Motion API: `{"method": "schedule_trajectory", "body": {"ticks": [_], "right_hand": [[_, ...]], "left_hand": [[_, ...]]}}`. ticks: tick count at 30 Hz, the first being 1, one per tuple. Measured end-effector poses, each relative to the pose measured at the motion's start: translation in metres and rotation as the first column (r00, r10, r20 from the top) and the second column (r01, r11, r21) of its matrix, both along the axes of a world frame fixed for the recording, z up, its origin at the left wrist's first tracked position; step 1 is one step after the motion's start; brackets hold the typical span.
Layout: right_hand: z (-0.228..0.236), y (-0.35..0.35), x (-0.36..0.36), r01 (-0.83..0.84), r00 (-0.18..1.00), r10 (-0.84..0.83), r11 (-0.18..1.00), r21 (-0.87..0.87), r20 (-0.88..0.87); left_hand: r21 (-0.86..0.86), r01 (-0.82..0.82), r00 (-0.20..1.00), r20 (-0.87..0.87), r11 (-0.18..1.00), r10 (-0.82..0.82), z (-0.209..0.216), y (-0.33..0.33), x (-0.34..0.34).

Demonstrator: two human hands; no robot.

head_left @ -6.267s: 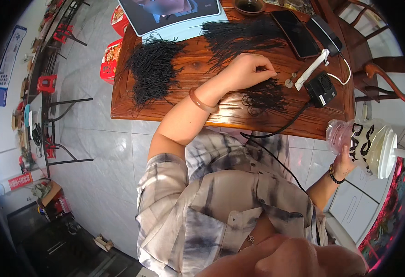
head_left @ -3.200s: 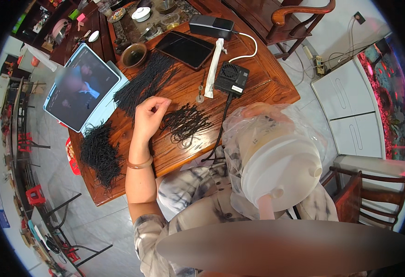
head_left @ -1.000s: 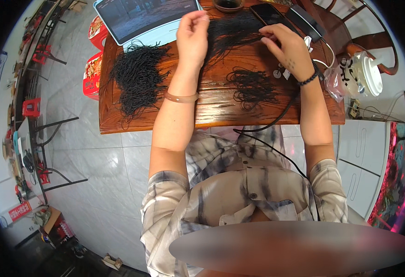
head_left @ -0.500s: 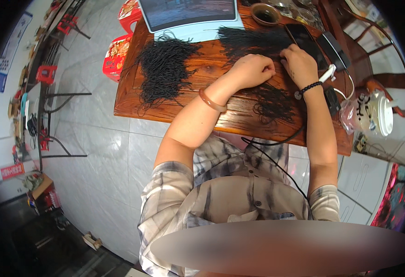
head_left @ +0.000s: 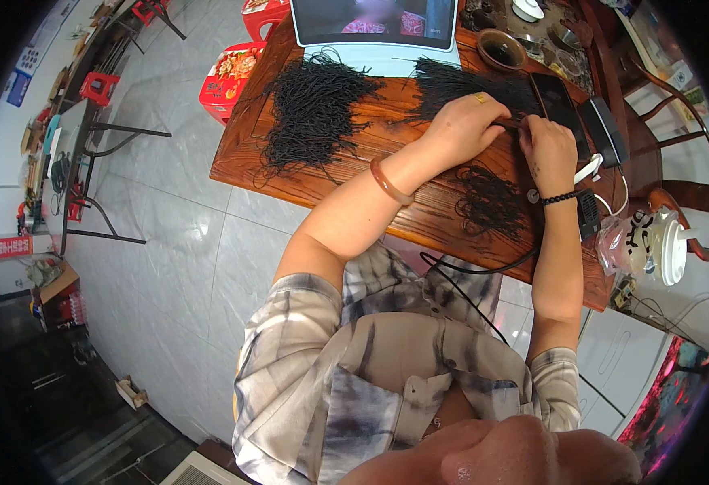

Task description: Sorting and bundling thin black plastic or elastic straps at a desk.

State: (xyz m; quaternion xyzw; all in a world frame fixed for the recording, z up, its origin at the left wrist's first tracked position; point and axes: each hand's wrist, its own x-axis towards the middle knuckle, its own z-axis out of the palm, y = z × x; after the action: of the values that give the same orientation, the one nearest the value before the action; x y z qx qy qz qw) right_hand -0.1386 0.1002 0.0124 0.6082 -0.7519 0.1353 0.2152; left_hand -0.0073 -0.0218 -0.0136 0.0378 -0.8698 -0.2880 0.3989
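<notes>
I see a brown bowl (head_left: pixel 500 65) with dark liquid on the table's (head_left: pixel 241 149) far side; lidded cup (head_left: pixel 649 246) in a clear bag near the right corner, contents unclear. Left hand (head_left: pixel 496 121) and right hand (head_left: pixel 531 133) close together, fingers curled; I can't tell if either grips a strand. Far black cords (head_left: pixel 451 83) just beyond left hand, small pile (head_left: pixel 488 202) nearer me, big pile (head_left: pixel 314 113) off left.

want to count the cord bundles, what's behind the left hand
Behind the left hand lies a bundle of black cords, spread on the wooden table. Any strands covered by the hand itself cannot be seen.
</notes>
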Motion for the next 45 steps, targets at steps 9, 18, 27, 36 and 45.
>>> {"method": "schedule_trajectory", "body": {"ticks": [9,18,27,36,45], "right_hand": [[0.016,0.007,0.025,-0.171,0.908,0.233,0.965,-0.201,0.349],[0.030,0.020,0.010,-0.080,0.823,0.151,0.985,-0.152,0.547],[0.029,0.028,0.000,0.024,0.698,0.090,0.989,-0.148,0.711],[0.029,0.031,-0.003,0.048,0.616,0.096,0.986,-0.159,0.781],[0.033,0.019,0.028,-0.041,0.841,0.145,0.978,-0.206,0.521]], "left_hand": [[0.242,0.115,0.988,0.075,0.963,-0.137,0.001,0.014,-0.002],[0.282,0.028,0.997,0.067,0.959,-0.049,0.007,0.001,0.001],[0.261,0.011,0.999,0.033,0.965,-0.021,0.002,0.000,0.000],[0.115,-0.070,0.998,0.005,0.991,0.070,0.004,0.000,0.001],[0.013,0.017,0.996,0.087,1.000,-0.018,0.006,0.013,0.003]]}}
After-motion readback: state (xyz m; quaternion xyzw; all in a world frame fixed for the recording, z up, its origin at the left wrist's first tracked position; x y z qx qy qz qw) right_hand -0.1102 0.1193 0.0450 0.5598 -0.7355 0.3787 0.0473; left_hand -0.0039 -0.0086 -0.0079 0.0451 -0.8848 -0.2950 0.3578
